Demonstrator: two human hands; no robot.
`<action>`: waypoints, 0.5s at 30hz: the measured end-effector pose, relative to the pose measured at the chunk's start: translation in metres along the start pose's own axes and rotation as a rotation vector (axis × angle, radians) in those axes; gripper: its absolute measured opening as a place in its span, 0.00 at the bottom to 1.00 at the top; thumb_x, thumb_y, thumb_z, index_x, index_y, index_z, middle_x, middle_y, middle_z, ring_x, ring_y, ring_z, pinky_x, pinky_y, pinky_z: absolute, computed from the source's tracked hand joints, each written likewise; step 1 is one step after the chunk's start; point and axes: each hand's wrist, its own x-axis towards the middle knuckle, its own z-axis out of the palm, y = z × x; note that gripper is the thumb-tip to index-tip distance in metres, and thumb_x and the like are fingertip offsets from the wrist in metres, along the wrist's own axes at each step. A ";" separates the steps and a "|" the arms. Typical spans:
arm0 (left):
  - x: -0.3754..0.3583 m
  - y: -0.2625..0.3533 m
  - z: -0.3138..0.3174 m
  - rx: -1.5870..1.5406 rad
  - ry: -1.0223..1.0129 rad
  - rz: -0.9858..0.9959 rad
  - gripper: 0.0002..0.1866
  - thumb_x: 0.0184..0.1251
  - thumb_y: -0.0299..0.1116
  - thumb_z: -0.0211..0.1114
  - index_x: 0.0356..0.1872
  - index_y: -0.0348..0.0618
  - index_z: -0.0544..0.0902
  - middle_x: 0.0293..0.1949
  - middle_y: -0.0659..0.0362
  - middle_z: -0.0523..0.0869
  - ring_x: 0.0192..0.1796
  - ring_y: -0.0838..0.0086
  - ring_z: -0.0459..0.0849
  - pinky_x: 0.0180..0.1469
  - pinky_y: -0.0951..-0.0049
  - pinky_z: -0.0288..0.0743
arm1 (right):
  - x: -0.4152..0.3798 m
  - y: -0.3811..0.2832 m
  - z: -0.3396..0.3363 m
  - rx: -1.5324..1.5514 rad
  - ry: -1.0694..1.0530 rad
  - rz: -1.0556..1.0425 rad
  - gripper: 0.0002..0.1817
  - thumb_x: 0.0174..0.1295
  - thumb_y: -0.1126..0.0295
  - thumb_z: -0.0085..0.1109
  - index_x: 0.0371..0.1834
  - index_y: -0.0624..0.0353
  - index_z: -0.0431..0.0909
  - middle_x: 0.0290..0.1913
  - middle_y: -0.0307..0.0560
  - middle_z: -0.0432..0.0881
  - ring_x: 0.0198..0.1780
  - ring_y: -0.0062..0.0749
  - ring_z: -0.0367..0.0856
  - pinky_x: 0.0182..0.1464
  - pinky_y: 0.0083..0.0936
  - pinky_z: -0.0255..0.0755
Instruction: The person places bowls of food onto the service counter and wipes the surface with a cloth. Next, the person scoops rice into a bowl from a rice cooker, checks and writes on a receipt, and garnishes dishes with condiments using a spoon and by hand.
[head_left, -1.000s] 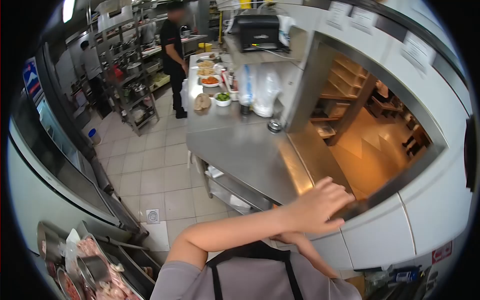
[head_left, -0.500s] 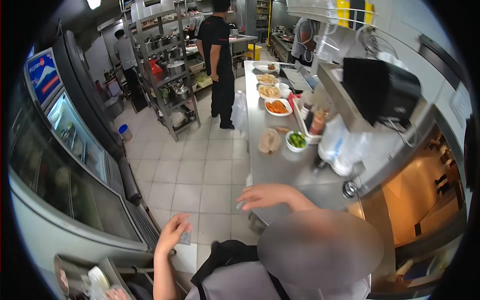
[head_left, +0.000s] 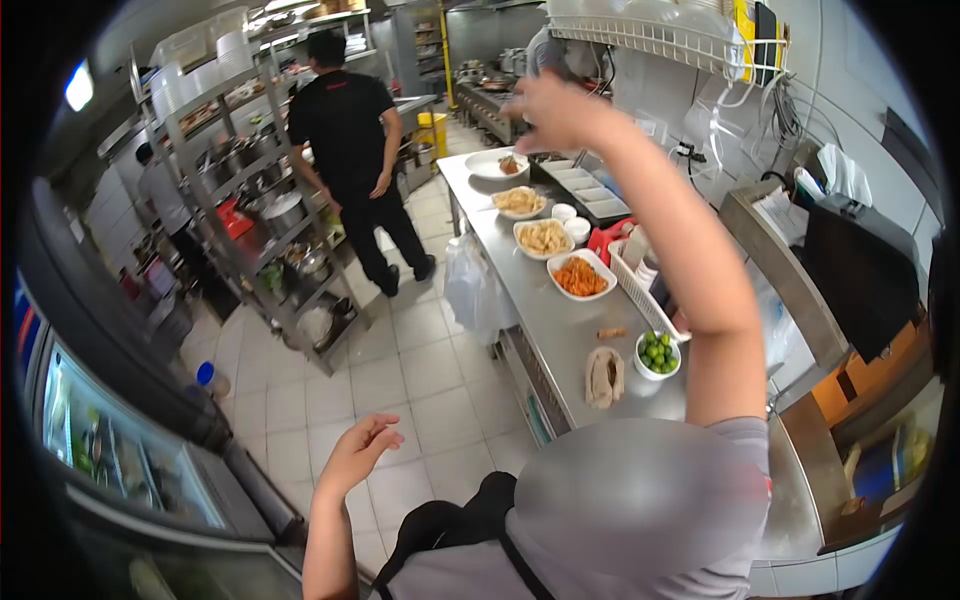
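Observation:
My left hand (head_left: 362,448) hangs in the air over the tiled floor, fingers loosely apart, touching nothing. My right hand (head_left: 562,112) is raised high over the far part of the steel counter (head_left: 560,320), slightly blurred, its fingers spread and holding nothing. Below my right arm stand a white bowl of orange shredded food (head_left: 580,277), two dishes of pale yellowish food (head_left: 543,238) and a white plate (head_left: 487,168) with a small brown piece. Closer to me are a bowl of small green citrus fruits (head_left: 658,353) and a folded beige cloth (head_left: 604,378).
A wire rack (head_left: 660,38) hangs on the right wall, above a white basket (head_left: 640,290) of bottles. A person in black (head_left: 345,150) stands beside a steel shelf (head_left: 275,215) of pots. A glass-door fridge (head_left: 110,440) lines the left. A plastic bag (head_left: 475,285) hangs at the counter's edge.
My right hand has risen from above the near counter edge to high over the far counter. My left hand stays low. The view has moved closer to the counter and the person in black.

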 end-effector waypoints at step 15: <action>0.347 0.033 -0.111 -0.006 -0.270 0.079 0.14 0.66 0.30 0.53 0.48 0.33 0.73 0.35 0.55 0.83 0.41 0.75 0.80 0.46 0.77 0.70 | 0.165 0.351 -0.058 -0.772 0.517 0.758 0.20 0.51 0.78 0.45 0.49 0.58 0.74 0.59 0.53 0.67 0.62 0.46 0.62 0.57 0.39 0.64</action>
